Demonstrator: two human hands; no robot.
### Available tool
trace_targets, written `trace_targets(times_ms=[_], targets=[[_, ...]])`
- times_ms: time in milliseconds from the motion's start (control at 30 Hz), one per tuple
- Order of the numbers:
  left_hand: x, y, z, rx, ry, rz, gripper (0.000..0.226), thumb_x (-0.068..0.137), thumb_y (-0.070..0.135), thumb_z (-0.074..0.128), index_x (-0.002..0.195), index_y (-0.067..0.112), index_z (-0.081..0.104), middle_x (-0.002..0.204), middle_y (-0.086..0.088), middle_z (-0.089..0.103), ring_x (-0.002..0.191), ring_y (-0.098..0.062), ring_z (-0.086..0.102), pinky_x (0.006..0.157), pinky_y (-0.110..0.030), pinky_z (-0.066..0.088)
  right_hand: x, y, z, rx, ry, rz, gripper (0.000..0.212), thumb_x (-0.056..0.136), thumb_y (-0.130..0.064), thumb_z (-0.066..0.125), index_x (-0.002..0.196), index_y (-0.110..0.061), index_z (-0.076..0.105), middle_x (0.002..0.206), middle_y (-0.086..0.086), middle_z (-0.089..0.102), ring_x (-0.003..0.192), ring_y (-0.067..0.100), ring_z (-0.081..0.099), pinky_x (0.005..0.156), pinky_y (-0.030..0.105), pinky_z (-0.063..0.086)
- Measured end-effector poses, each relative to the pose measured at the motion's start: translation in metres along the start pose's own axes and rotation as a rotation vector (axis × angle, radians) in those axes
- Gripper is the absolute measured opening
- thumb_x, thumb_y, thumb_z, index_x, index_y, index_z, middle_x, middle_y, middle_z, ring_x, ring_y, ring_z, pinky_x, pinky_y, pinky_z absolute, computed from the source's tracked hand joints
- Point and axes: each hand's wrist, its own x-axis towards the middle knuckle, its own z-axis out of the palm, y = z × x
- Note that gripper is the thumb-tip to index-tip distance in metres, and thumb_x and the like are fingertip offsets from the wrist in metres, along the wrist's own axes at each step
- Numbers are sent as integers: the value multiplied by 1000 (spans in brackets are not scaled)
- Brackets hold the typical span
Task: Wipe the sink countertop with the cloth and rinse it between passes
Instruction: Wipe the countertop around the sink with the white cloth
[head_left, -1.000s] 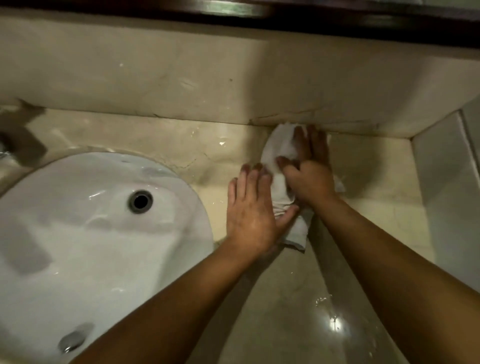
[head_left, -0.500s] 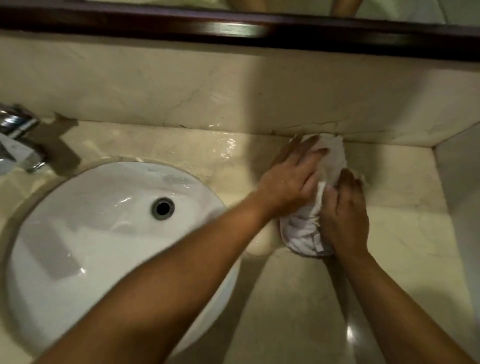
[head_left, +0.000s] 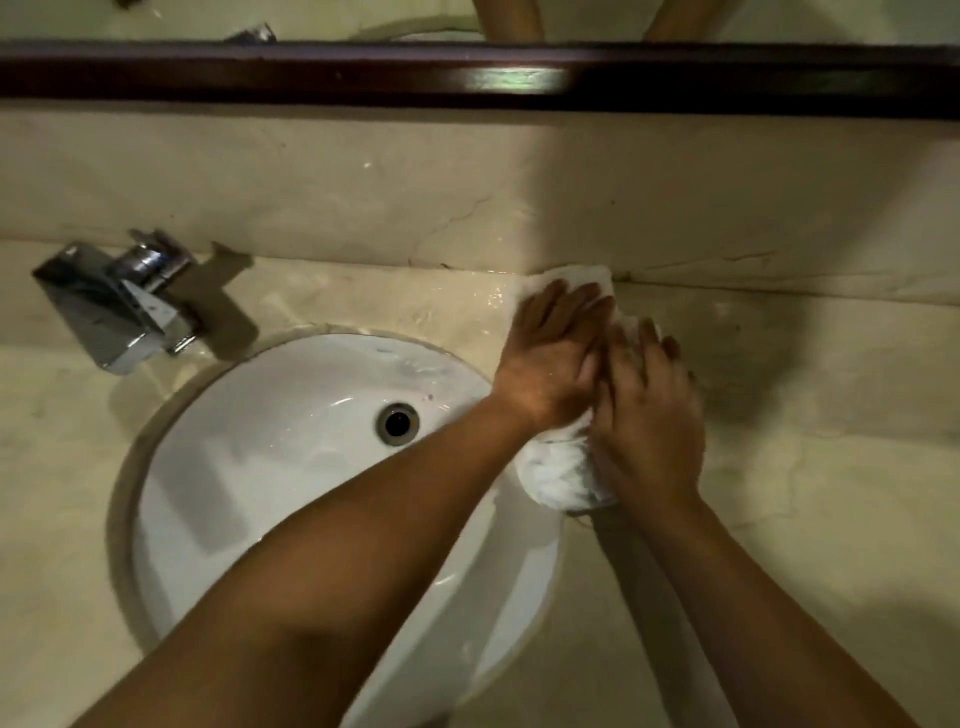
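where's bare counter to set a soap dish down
Bare countertop lies right of the right hand, toward the side edge, and left of the faucet. It is crowded by the basin rim, where both hands press the cloth.

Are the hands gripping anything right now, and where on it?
Neither hand grips. Both press flat on the white cloth against the countertop: the left hand on its far part, the right hand on its right side.

Cloth (head_left: 561, 470) on countertop (head_left: 805, 519) right of sink (head_left: 291, 467); faucet (head_left: 117, 306) behind-left
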Motion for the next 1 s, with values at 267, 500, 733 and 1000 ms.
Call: trace_targets(times_ms=[267,500,733,1000], targets=[[38,32,-7,118,-161,196,54,87,41,33,135,30,55,147,2,46,137,-31,33,113,-43,21,-35,27,-15,29,-90,4,82,87,-55,45,147,2,40,152,27,37,137,42,41,107,55,42],[13,-64,-14,10,87,281,38,93,27,46,119,12,69,129,-11,63,126,-34,53,109,-44,38,21,37,2,-39,-199,-461,67,96,-49,40,144,-2,46,154,21,38,139,41,39,106,54,38],[-14,-64,-24,81,271,-86,40,92,27,48,114,-1,67,117,-20,64,113,-40,56,100,-48,42,43,0,5,62,-331,-213,76,81,-47,24,154,-26,31,165,1,13,152,27,13,119,49,14],[-7,-89,-31,46,238,-63,37,94,28,43,114,7,66,117,-13,63,113,-34,55,99,-42,41,46,-42,36,-76,9,-74,65,95,-57,38,135,-9,55,136,25,54,124,44,50,98,58,40]])
